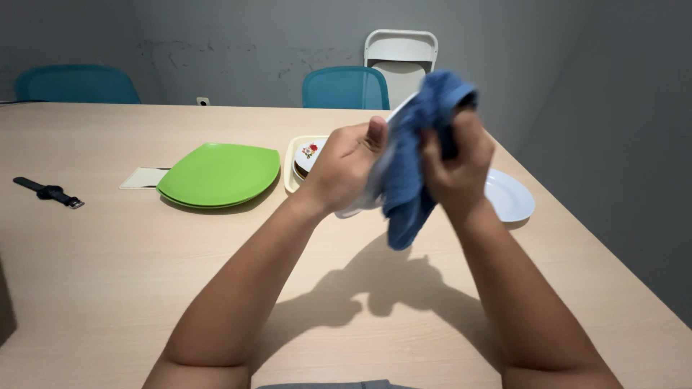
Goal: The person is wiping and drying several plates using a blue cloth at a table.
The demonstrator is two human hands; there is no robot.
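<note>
Both hands raised above the counter [108, 288], approx centre of view. Left hand [342, 169]: grip closed on the edge of a white plate [364, 202], thumb up on the near face. Plate mostly hidden behind hand and cloth; only a pale sliver shows at the lower edge and another at 1 o'clock from the left thumb. Right hand [454, 162]: grip closed on a blue cloth [407, 187], fingers bunched into the fabric, pressed against the plate. Cloth drapes over the plate's top and hangs down between the two wrists. Plate and cloth are clear of the counter, shadow beneath.

On counter: green plates [220, 174], a stack, at 9 o'clock from the hands, with a pale card [143, 177] just beside it. Cream tray [291, 169] w/ a small patterned dish [308, 155] directly behind the left hand. Second white plate [510, 196] at 3 o'clock, flat on counter, partly hidden by right wrist. Black watch [49, 192] far out at 9 o'clock. Blue chairs [344, 88] and a white folding chair [400, 61] at 12 o'clock, by the grey wall.
</note>
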